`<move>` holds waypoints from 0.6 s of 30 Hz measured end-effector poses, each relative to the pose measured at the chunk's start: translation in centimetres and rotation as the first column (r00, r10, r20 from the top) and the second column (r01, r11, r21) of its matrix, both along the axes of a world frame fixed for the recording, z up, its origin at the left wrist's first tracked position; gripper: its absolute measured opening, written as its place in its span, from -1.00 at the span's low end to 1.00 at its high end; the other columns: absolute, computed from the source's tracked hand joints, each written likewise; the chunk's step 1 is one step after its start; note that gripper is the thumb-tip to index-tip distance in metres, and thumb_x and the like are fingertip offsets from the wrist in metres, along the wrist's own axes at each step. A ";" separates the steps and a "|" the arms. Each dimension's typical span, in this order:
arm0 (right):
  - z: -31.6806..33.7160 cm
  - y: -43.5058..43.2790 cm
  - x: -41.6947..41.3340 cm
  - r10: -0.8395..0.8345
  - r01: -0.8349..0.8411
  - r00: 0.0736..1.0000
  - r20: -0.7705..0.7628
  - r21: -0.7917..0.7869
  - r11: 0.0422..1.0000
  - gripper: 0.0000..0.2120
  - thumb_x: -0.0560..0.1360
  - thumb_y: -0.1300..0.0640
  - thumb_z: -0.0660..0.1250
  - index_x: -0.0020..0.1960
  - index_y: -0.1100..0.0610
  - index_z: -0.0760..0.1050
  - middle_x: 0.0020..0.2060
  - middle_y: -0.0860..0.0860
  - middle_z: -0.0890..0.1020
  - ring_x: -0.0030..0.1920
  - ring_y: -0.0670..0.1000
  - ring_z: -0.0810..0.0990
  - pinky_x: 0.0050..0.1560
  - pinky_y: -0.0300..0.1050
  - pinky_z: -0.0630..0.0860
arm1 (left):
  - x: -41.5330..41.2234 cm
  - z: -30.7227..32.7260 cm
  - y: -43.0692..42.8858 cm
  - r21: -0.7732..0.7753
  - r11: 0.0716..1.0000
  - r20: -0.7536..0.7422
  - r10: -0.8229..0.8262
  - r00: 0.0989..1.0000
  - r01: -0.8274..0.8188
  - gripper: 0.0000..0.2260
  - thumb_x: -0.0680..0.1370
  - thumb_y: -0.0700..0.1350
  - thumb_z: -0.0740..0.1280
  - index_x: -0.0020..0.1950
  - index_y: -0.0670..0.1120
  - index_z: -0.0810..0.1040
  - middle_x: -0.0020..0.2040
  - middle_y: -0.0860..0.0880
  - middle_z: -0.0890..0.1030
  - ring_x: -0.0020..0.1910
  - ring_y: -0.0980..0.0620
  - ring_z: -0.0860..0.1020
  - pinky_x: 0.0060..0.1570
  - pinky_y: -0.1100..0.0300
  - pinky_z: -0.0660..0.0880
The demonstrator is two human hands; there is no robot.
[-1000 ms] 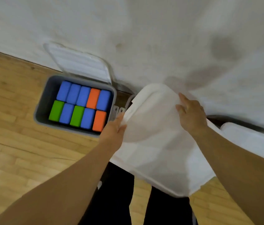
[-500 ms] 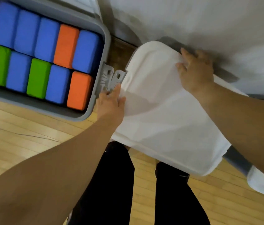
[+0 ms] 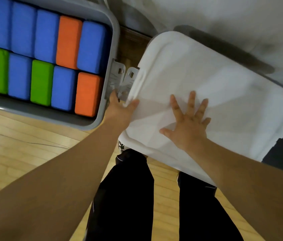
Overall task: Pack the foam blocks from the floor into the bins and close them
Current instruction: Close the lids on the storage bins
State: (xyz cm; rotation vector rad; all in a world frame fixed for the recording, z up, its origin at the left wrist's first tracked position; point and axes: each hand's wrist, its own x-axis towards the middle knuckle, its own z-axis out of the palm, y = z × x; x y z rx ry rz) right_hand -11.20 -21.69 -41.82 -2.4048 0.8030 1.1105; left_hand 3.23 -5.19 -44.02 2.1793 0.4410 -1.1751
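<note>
Right hand [image 3: 189, 126] lies flat, fingers straight and spread, palm pressing on the near-left part of the white lid [image 3: 224, 80]. Left hand [image 3: 120, 108] is at the lid's left edge, thumb on top and fingers mostly hidden beside the latches [image 3: 120, 75]; it reads as a grip on that edge. The lid covers the right bin [image 3: 279, 153] but sits skewed, with grey wall showing at its right corner, so probably not snapped down yet. The left bin [image 3: 114, 40], just beside it along the floor's far edge by the wall, stands uncovered, with two full rows of foam blocks [image 3: 45, 37] in blue, orange and green. No loose blocks show on the visible wooden floor [image 3: 24, 145]. Judgement: packing looks finished; left to do are seating and latching this lid, then closing the left bin.
</note>
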 end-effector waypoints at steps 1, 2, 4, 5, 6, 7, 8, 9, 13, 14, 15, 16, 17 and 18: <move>-0.1 -0.2 0.1 0.001 -0.001 1.000 0.007 0.005 1.000 0.09 0.41 -0.47 0.30 0.48 -0.33 -0.54 0.48 0.07 -0.57 0.49 0.40 -0.48 0.43 0.57 0.05 | 0.1 -0.3 0.1 -0.034 0.999 0.006 0.032 0.999 -0.032 -0.12 0.50 0.18 0.46 0.66 0.06 0.02 0.53 0.01 0.38 0.42 -0.06 0.44 0.28 0.07 0.42; -0.2 -0.4 0.1 0.007 -0.007 1.000 0.013 0.009 1.000 0.09 0.41 -0.47 0.30 0.48 -0.34 -0.52 0.49 0.05 -0.57 0.49 0.39 -0.48 0.43 0.56 0.04 | 0.1 -0.4 0.1 -0.057 0.996 0.018 0.072 0.997 -0.071 -0.12 0.50 0.13 0.49 0.66 0.05 0.03 0.51 0.03 0.41 0.40 -0.04 0.46 0.26 0.09 0.43; -0.3 -0.8 0.3 0.019 -0.020 1.000 0.016 0.016 1.000 0.07 0.41 -0.47 0.30 0.48 -0.35 -0.51 0.48 0.03 -0.57 0.50 0.37 -0.48 0.44 0.56 0.03 | -0.2 -0.4 0.1 -0.076 0.987 0.060 0.146 0.988 -0.141 -0.09 0.47 0.07 0.53 0.66 0.03 0.04 0.47 0.04 0.45 0.39 -0.02 0.48 0.26 0.09 0.46; -0.3 -0.8 0.3 0.017 -0.018 1.000 0.013 0.016 1.000 0.07 0.41 -0.47 0.30 0.48 -0.35 -0.51 0.48 0.02 -0.58 0.50 0.37 -0.48 0.44 0.55 0.03 | -0.5 -0.3 0.1 -0.069 0.989 0.101 0.140 0.985 -0.133 -0.09 0.46 0.05 0.53 0.66 0.04 0.05 0.47 0.04 0.44 0.40 -0.01 0.47 0.29 0.07 0.46; -0.3 -0.7 0.2 0.011 -0.012 1.000 0.014 0.014 1.000 0.07 0.41 -0.47 0.29 0.48 -0.35 -0.52 0.48 0.02 -0.58 0.50 0.36 -0.49 0.45 0.55 0.02 | -0.8 0.0 0.0 -0.049 0.994 0.143 0.105 0.984 -0.099 -0.11 0.47 0.03 0.53 0.65 0.07 0.06 0.47 0.04 0.43 0.39 0.00 0.46 0.30 0.09 0.45; -0.3 -0.6 0.1 0.009 -0.009 1.000 0.016 0.010 1.000 0.06 0.42 -0.47 0.29 0.48 -0.35 -0.52 0.48 0.02 -0.58 0.50 0.36 -0.49 0.45 0.55 0.01 | -1.1 0.3 0.0 -0.032 0.998 0.183 0.059 0.981 -0.054 -0.16 0.49 0.01 0.50 0.65 0.09 0.09 0.46 0.04 0.41 0.34 0.04 0.49 0.25 0.19 0.45; -0.3 -0.6 0.0 0.012 -0.012 1.000 0.020 0.004 1.000 0.06 0.42 -0.47 0.28 0.48 -0.35 -0.52 0.48 0.02 -0.58 0.50 0.36 -0.49 0.45 0.54 0.01 | -1.3 0.6 -0.1 -0.016 1.000 0.212 0.000 0.977 0.004 -0.24 0.53 -0.02 0.46 0.64 0.12 0.14 0.42 0.05 0.40 0.22 0.11 0.52 0.14 0.33 0.43; -0.3 -0.5 -0.1 0.017 -0.017 1.000 0.025 -0.002 1.000 0.06 0.42 -0.48 0.28 0.48 -0.35 -0.52 0.48 0.02 -0.58 0.50 0.36 -0.49 0.45 0.55 0.01 | -1.5 0.9 -0.3 0.002 0.998 0.232 -0.063 0.971 0.064 -0.33 0.57 -0.04 0.41 0.62 0.14 0.20 0.37 0.05 0.38 0.07 0.20 0.52 0.00 0.45 0.39; -0.6 -0.8 -0.1 0.016 -0.016 0.999 0.040 0.002 1.000 0.06 0.42 -0.47 0.28 0.47 -0.36 -0.53 0.48 0.02 -0.57 0.50 0.36 -0.49 0.44 0.56 -0.01 | -2.0 1.6 -0.4 0.093 0.962 0.319 -0.272 0.908 0.256 -0.48 0.66 -0.06 0.29 0.60 0.16 0.25 0.40 0.05 0.31 0.16 0.10 0.48 0.18 0.31 0.40; -0.7 -0.7 -0.1 0.020 -0.020 0.999 0.041 0.002 1.000 0.06 0.42 -0.47 0.28 0.47 -0.36 -0.53 0.48 0.02 -0.57 0.50 0.36 -0.49 0.44 0.56 -0.01 | -2.1 1.6 -0.2 0.129 0.935 0.348 -0.356 0.867 0.332 -0.50 0.68 -0.07 0.27 0.61 0.14 0.25 0.42 0.04 0.32 0.26 0.05 0.46 0.30 0.21 0.40; -0.8 -0.7 -0.2 0.025 -0.025 0.999 0.043 0.002 1.000 0.06 0.42 -0.47 0.27 0.47 -0.35 -0.53 0.48 0.02 -0.57 0.50 0.37 -0.49 0.44 0.57 -0.01 | -2.1 1.5 -0.1 0.163 0.901 0.370 -0.433 0.822 0.401 -0.51 0.68 -0.07 0.26 0.61 0.12 0.24 0.44 0.03 0.32 0.32 0.01 0.44 0.38 0.10 0.40; -0.8 -0.7 -0.2 0.029 -0.029 0.998 0.049 0.004 1.000 0.05 0.43 -0.47 0.27 0.47 -0.35 -0.53 0.49 0.03 -0.57 0.50 0.37 -0.48 0.44 0.57 0.00 | -2.0 1.4 0.0 0.193 0.872 0.383 -0.489 0.784 0.449 -0.51 0.69 -0.06 0.24 0.61 0.11 0.24 0.46 0.01 0.33 0.35 -0.02 0.43 0.40 0.00 0.41; -0.7 -0.7 -0.3 0.030 -0.030 0.998 0.057 0.007 1.000 0.04 0.44 -0.46 0.27 0.48 -0.34 -0.52 0.49 0.02 -0.56 0.51 0.37 -0.47 0.44 0.56 0.00 | -1.9 1.4 0.0 0.216 0.852 0.381 -0.523 0.763 0.476 -0.51 0.69 -0.05 0.23 0.62 0.10 0.22 0.48 0.00 0.32 0.37 -0.05 0.42 0.40 -0.07 0.42; -0.6 -0.7 -0.4 0.026 -0.027 0.997 0.072 0.012 1.000 0.03 0.45 -0.45 0.27 0.51 -0.33 -0.48 0.51 0.01 -0.53 0.52 0.36 -0.46 0.45 0.55 0.00 | -1.9 1.4 0.0 0.236 0.838 0.369 -0.545 0.753 0.491 -0.50 0.69 -0.04 0.23 0.63 0.10 0.19 0.49 -0.02 0.30 0.39 -0.07 0.40 0.39 -0.10 0.43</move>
